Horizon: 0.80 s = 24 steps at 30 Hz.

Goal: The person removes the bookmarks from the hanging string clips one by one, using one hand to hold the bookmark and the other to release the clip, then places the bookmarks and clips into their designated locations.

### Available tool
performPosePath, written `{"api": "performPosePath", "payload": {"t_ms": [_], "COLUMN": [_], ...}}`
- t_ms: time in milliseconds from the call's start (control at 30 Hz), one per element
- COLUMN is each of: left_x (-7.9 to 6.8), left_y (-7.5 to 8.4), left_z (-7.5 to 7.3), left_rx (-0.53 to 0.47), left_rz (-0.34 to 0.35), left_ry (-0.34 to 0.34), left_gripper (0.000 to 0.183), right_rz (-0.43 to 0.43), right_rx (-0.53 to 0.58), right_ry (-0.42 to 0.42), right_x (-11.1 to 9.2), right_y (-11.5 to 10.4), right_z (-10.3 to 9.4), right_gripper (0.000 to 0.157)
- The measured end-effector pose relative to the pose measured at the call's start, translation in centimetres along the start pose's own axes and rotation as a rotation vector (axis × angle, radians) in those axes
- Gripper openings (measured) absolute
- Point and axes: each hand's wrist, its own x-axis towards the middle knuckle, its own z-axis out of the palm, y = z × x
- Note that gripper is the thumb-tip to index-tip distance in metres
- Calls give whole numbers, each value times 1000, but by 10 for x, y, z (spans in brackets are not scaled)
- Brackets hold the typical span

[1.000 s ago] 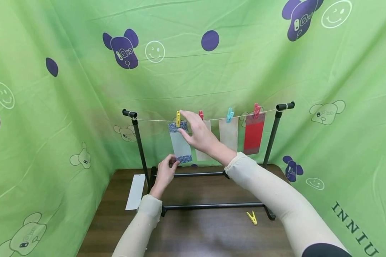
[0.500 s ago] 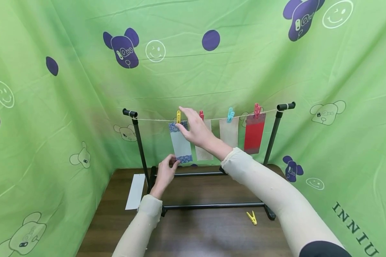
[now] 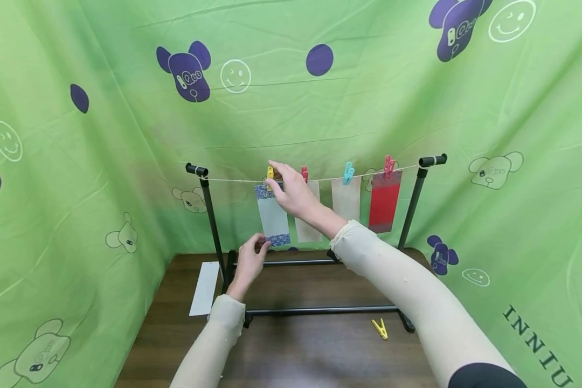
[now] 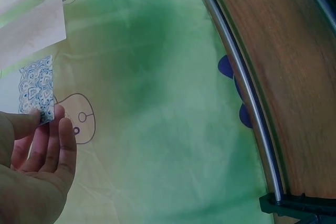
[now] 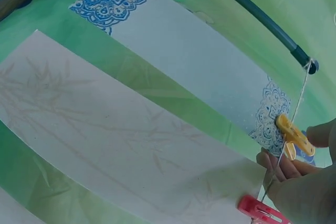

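Observation:
A white card with blue lace-patterned ends hangs from the string under a yellow clothespin. My left hand pinches its lower left corner, thumb in front and fingertips behind, as the left wrist view shows up close. Around the clothespin, my right hand has its fingers extended; the thumb lies right at the clip's handle and the other fingers reach behind the card's top edge. The clothespin's jaws bite the card at the string.
Beside it hang a pale bamboo-print card under a red clothespin, another pale card under a blue clothespin, and a red card. A black rack stands on the wooden table with a white strip and a loose yellow clothespin.
My right hand has shifted slightly left and up, its thumb moving from the card up to the yellow clothespin. My left hand keeps its pinch on the card's corner.

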Motion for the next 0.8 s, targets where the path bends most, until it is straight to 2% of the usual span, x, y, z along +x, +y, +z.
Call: {"api": "performPosePath", "payload": {"t_ms": [300, 633, 800], "left_x": [-1, -4, -4], "left_y": [1, -2, -2], "left_z": [0, 3, 4], "left_rx": [-11, -87, -93], "left_rz": [5, -1, -4], "left_ry": [26, 58, 69], "left_gripper": [10, 17, 16], "right_rz": [2, 8, 8], "right_rx": [36, 55, 58], "right_ry": [22, 22, 24], "right_x": [3, 4, 4], "right_y": [1, 2, 1], "right_z": [1, -1, -1], "right_gripper": [43, 36, 32]}}
